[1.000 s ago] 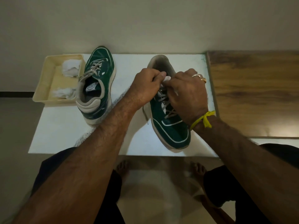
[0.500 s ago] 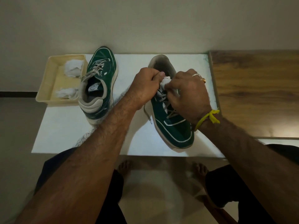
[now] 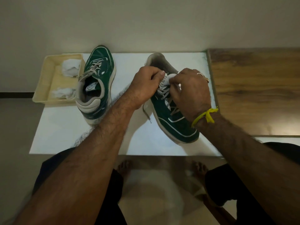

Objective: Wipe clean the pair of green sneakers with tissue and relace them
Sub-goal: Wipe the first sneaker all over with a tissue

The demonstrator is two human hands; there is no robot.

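The left hand (image 3: 146, 83) curls its fingers at the tongue of the right-hand green sneaker (image 3: 174, 116), apparently pinching a lace to keep it taut; the grip itself is hidden. The right hand (image 3: 190, 93) pinches something white at the tongue, tissue or lace end, I cannot tell. A loose lace end (image 3: 146, 114) trails onto the white board (image 3: 65, 127), so lacing seems unfinished. The other sneaker (image 3: 95, 88), laced, stands beside the cream tray (image 3: 43, 88) of crumpled tissues (image 3: 70, 69), within reach.
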